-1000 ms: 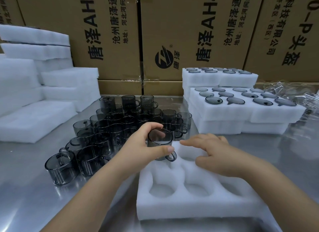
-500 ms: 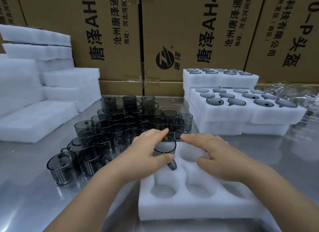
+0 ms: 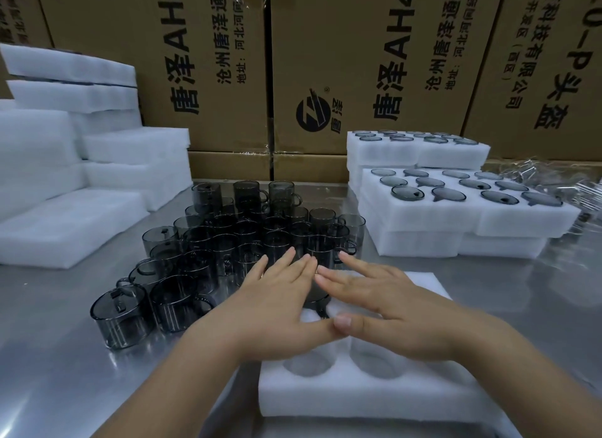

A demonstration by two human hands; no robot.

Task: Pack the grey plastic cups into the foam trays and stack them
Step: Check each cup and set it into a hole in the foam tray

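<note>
Both hands are laid flat on top of one smoky grey see-through plastic cup (image 3: 321,302), which sits in a far-side pocket of the white foam tray with round cutouts (image 3: 358,395), right at the near edge of the shiny steel table (image 3: 49,340). The left hand (image 3: 280,302) has its fingers straight and a bit fanned out. The right hand (image 3: 387,310) has them straight and mostly together, and the two thumb tips touch on the near side. Only a dark sliver of the cup and its handle shows between the palms, so I can't tell how deep it sits. Two round pockets show just nearer than the hands. Left of the tray and beyond it is the big bunch of loose grey handled cups (image 3: 228,242), packed tight. Far right are stacked white foam trays filled with cups (image 3: 456,216), with crinkly clear plastic wrap (image 3: 573,183) beside them. Far left are piles of plain white foam slabs (image 3: 65,176). Brown printed cardboard boxes (image 3: 342,62) line the back.
</note>
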